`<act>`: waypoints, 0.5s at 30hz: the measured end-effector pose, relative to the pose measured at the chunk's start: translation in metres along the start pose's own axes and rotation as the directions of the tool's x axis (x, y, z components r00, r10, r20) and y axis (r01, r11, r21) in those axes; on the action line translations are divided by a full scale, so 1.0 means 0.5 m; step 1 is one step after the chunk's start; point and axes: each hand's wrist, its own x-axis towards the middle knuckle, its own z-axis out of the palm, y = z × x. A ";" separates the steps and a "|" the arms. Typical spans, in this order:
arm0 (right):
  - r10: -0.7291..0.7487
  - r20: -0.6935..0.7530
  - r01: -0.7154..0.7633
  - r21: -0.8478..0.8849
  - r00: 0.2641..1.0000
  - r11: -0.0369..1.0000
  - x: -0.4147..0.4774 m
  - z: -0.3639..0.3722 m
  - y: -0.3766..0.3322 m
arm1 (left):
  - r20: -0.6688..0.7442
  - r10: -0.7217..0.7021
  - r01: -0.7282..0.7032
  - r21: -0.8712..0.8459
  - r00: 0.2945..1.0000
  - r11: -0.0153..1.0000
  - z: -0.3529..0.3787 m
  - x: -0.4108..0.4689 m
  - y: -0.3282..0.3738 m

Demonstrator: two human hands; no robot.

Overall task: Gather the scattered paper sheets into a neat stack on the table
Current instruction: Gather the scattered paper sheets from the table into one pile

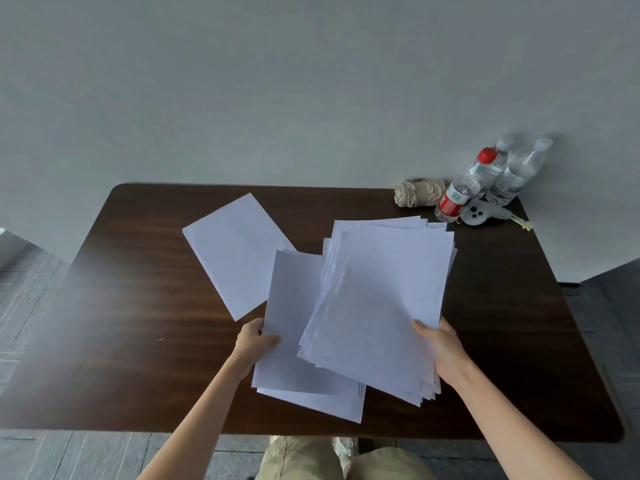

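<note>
On the dark wooden table, my right hand grips the right edge of a thick, uneven bundle of white paper sheets, its edges fanned out. My left hand pinches the left edge of a smaller set of white sheets that lies partly under the bundle. One single white sheet lies flat and skewed on the table further back to the left, touched by neither hand.
At the table's back right corner stand plastic water bottles, one with a red cap and label, beside a folded beige umbrella and a small grey plush keychain. A grey wall runs behind the table. My knees show below the front edge.
</note>
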 end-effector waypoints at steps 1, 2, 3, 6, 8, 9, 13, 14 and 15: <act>0.007 0.001 -0.007 -0.005 1.000 1.000 -0.001 -0.005 0.003 | -0.002 -0.006 0.007 0.013 1.000 1.000 0.009 -0.002 -0.001; 0.014 0.005 -0.014 -0.011 1.000 1.000 -0.003 -0.011 0.005 | -0.007 -0.014 0.014 0.026 1.000 1.000 0.017 -0.003 -0.002; 0.017 0.011 -0.017 -0.018 1.000 1.000 -0.004 -0.016 0.007 | -0.022 -0.022 0.023 0.046 1.000 0.999 0.025 -0.003 -0.003; 0.030 0.014 -0.030 -0.026 0.999 0.999 -0.007 -0.029 0.014 | -0.110 -0.028 0.052 0.219 0.994 0.974 0.044 -0.003 -0.010; 0.039 0.001 -0.039 -0.023 0.999 0.999 -0.005 -0.038 0.021 | -0.184 -0.019 0.094 0.408 0.983 0.908 0.061 -0.008 -0.011; 0.041 -0.005 -0.041 -0.022 0.999 0.999 -0.004 -0.041 0.024 | -0.227 -0.005 0.117 0.484 0.974 0.867 0.070 -0.011 -0.013; 0.050 0.000 -0.050 -0.028 0.999 0.998 0.003 -0.056 0.039 | -0.324 0.031 0.168 0.566 0.945 0.807 0.103 -0.018 -0.013; 0.052 0.001 -0.052 -0.031 0.999 0.998 0.005 -0.059 0.041 | -0.332 0.008 0.185 0.546 0.943 0.817 0.107 -0.018 -0.007; 0.054 0.001 -0.054 -0.035 0.999 0.998 0.008 -0.062 0.044 | -0.336 -0.025 0.205 0.513 0.941 0.834 0.111 -0.016 -0.002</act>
